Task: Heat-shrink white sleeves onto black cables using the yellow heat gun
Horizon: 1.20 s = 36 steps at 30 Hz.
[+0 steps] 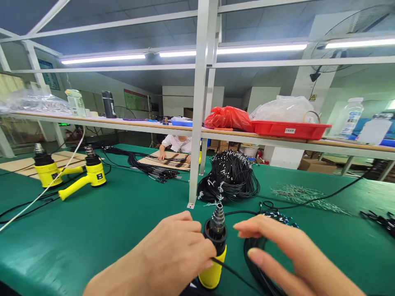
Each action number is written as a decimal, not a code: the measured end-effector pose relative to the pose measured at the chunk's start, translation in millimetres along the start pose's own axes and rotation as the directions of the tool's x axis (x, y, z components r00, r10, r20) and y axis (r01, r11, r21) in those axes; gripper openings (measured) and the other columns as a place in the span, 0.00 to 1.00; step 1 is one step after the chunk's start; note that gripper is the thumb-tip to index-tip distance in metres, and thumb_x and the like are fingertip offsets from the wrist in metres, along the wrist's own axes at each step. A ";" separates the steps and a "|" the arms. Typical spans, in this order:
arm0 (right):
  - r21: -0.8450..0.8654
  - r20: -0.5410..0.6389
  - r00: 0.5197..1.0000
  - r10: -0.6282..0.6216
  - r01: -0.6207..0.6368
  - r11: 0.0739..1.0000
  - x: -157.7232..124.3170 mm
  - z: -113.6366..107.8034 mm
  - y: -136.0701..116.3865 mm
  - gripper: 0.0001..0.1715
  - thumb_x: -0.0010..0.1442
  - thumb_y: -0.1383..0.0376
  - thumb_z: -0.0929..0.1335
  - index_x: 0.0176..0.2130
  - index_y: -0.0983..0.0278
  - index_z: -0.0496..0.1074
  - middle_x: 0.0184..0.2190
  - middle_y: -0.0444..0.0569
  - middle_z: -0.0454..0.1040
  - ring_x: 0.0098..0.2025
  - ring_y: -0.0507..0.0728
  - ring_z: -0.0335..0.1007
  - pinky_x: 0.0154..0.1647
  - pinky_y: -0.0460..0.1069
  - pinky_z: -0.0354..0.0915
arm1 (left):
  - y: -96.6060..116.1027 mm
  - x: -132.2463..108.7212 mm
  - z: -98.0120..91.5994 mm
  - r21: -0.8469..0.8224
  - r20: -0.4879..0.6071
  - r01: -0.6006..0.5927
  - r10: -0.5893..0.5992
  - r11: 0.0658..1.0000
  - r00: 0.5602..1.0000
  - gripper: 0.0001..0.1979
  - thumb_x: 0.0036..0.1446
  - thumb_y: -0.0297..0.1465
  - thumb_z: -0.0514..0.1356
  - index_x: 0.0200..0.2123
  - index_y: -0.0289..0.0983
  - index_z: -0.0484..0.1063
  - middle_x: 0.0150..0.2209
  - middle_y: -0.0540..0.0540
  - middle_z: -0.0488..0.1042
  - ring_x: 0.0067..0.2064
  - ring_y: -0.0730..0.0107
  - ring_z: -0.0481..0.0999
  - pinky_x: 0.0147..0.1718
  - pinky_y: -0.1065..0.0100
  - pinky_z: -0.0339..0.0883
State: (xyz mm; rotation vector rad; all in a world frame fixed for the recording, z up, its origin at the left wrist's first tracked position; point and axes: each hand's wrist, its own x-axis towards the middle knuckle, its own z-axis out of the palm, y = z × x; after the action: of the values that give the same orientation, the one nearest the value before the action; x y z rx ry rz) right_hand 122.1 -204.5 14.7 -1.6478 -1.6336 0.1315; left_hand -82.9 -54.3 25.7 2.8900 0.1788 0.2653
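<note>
My left hand (175, 250) is closed on a thin black cable (234, 274), which runs out from its fingertips toward the lower right. Just behind those fingers a yellow and black heat gun (212, 269) stands upright, its stepped metal nozzle pointing up. To the right of the nozzle my right hand (286, 250) is open, thumb and fingers apart with nothing between them. Partly covered by that hand, a coil of black cables (251, 250) lies on the green table mat (138, 205). The end of the cable inside my left fingers is hidden.
Two more yellow heat guns (96, 170) stand at the left. A big heap of black cables (230, 176) lies beside the white shelf post (199, 102). Loose pale ties (305, 197) are scattered at the right. Across the table, a person (179, 144) handles cables on cardboard.
</note>
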 end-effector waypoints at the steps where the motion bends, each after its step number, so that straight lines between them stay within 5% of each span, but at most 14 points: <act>1: 0.012 0.063 0.997 -0.036 0.035 0.999 2.1 4.9 -7.9 0.13 0.60 0.57 0.67 0.45 0.54 0.73 0.40 0.49 0.79 0.40 0.61 0.75 0.42 0.52 0.72 | 6.5 6.4 -2.2 0.008 -0.017 -0.035 0.036 0.999 0.999 0.10 0.64 0.27 0.55 0.35 0.47 0.73 0.35 0.54 0.75 0.38 0.67 0.71 0.52 0.65 0.57; 5: 0.098 0.266 0.963 -0.039 0.013 0.995 14.2 10.9 -16.3 0.09 0.66 0.61 0.60 0.35 0.57 0.65 0.28 0.43 0.74 0.28 0.54 0.69 0.29 0.46 0.67 | 14.6 22.7 -7.3 0.031 -0.154 -0.073 0.077 0.997 0.985 0.08 0.66 0.31 0.54 0.37 0.46 0.73 0.36 0.54 0.75 0.39 0.67 0.72 0.55 0.66 0.56; 10: 0.042 0.123 0.990 0.065 -0.071 0.997 23.7 5.0 -5.6 0.14 0.68 0.59 0.58 0.30 0.59 0.59 0.26 0.40 0.64 0.27 0.51 0.57 0.26 0.45 0.57 | -7.4 22.8 -3.1 0.052 -0.304 0.074 -0.055 0.996 0.951 0.15 0.67 0.43 0.48 0.39 0.45 0.71 0.37 0.51 0.74 0.40 0.63 0.71 0.47 0.63 0.61; 18: 0.017 0.104 0.990 0.096 -0.098 0.995 45.9 9.0 6.2 0.16 0.67 0.61 0.60 0.28 0.61 0.56 0.23 0.38 0.59 0.25 0.50 0.50 0.24 0.46 0.49 | -25.8 36.9 4.7 -0.181 -0.302 0.214 -0.261 0.960 0.917 0.21 0.66 0.46 0.47 0.26 0.39 0.64 0.26 0.53 0.66 0.29 0.70 0.64 0.30 0.69 0.56; 23: -0.027 0.067 0.995 0.072 -0.071 0.997 58.2 14.3 14.7 0.15 0.66 0.62 0.60 0.27 0.61 0.56 0.22 0.38 0.59 0.24 0.50 0.50 0.24 0.46 0.48 | -32.4 51.1 13.1 -0.408 -0.314 0.191 -0.334 0.893 0.889 0.25 0.68 0.44 0.44 0.23 0.38 0.62 0.22 0.54 0.63 0.26 0.73 0.61 0.26 0.71 0.53; 36: -0.126 0.025 0.996 0.089 -0.085 0.988 70.0 22.0 25.1 0.14 0.62 0.64 0.63 0.25 0.61 0.59 0.21 0.39 0.63 0.23 0.50 0.55 0.23 0.46 0.50 | -46.8 61.2 23.2 -0.453 -0.327 0.231 -0.402 0.861 0.855 0.21 0.64 0.44 0.49 0.24 0.37 0.66 0.24 0.52 0.67 0.26 0.71 0.63 0.25 0.71 0.53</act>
State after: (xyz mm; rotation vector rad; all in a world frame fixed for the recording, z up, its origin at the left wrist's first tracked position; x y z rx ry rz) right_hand 140.8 -129.2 16.2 -1.8211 -1.6208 0.1005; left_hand -23.3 -5.6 2.3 2.3118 0.6054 0.7525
